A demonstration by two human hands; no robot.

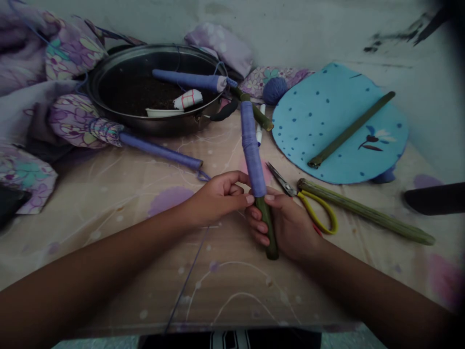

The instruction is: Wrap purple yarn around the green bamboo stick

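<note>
A green plant stem (267, 228) stands nearly upright before me, most of its length wound in purple-blue yarn (250, 145). My right hand (290, 220) grips its bare lower part, fingers wrapped round and thumb at the wrap's lower edge. From the left, my left hand (221, 196) closes thumb and forefinger on the stem at that same edge; its other fingers are curled. A loose yarn strand (189, 278) slants from below my left hand to the table's front edge. Scissors (288, 186) with yellow handles lie just beyond my right hand.
A dark pan (145, 121) at the back holds a yarn-wrapped stick (189, 80). Left lies another wrapped stick (160, 152) with floral cloth (80, 118). Right are a blue mat (327, 116) bearing a bare stem (352, 128), another stem (366, 213) and a yarn ball (275, 90).
</note>
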